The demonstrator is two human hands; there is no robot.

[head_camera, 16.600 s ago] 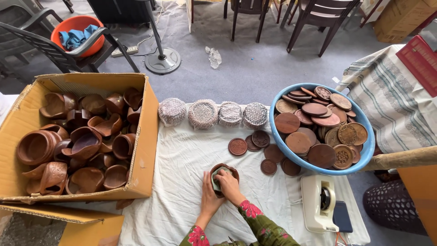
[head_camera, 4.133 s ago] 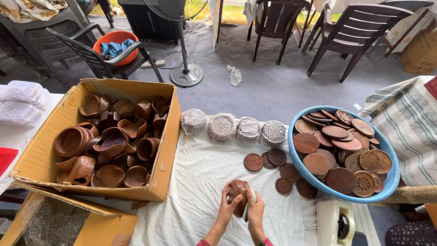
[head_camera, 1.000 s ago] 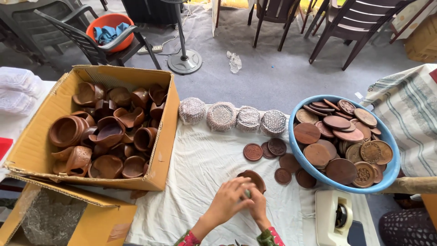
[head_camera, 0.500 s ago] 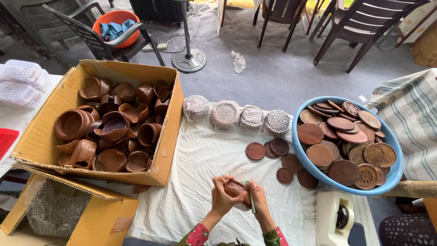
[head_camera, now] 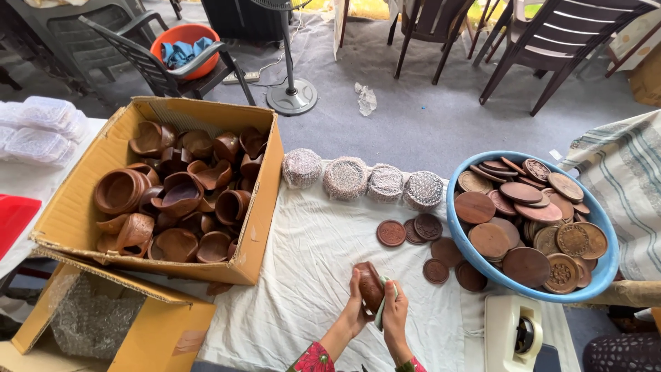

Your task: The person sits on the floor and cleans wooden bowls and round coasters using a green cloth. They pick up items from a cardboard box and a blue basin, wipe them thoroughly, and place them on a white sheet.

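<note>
A brown clay pot (head_camera: 370, 285) stands on edge between both hands, low over the white cloth (head_camera: 310, 275) near the front of the table. The cloth covers the table. On its left sits a big cardboard box (head_camera: 258, 207) filled with brown clay pots and cups (head_camera: 172, 196). At the right, a blue basin (head_camera: 458, 241) is heaped with round brown lids (head_camera: 523, 220). Along the back edge stand four bundles wrapped in bubble wrap (head_camera: 363, 179). A few loose brown discs (head_camera: 420, 238) lie on the cloth just beside the basin. A white tape dispenser (head_camera: 513, 334) sits at the lower right. The left hand (head_camera: 354, 310) is curled around the pot's left side. The right hand (head_camera: 394, 313) presses a small pale green cloth (head_camera: 381, 310) against the pot's right side, fingers closed on it.
</note>
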